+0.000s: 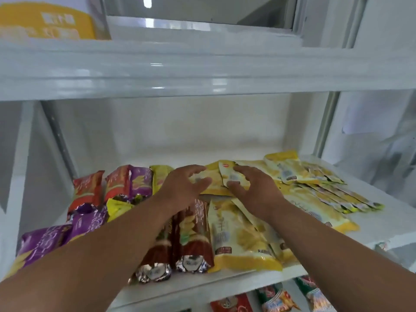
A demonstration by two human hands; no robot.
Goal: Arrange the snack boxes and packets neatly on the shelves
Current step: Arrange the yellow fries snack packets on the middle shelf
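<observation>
Both my hands reach over the middle white shelf (382, 224) among yellow snack packets. My left hand (183, 188) hovers with spread fingers over a flat yellow packet (213, 188) at the back. My right hand (254, 188) pinches a small yellow packet (234, 176) between thumb and fingers, lifted slightly. A large yellow packet (240, 239) lies in front. Brown tube packets (191, 235) lie under my left forearm. Purple packets (87, 221) and red packets (90, 190) fill the left side. A fanned pile of yellow packets (319, 190) lies to the right.
The upper shelf (202, 70) juts out overhead and carries a yellow box (47, 21) at its left. On the shelf below, red and green packets (276, 298) show at the bottom right. A white upright (326, 124) bounds the right side.
</observation>
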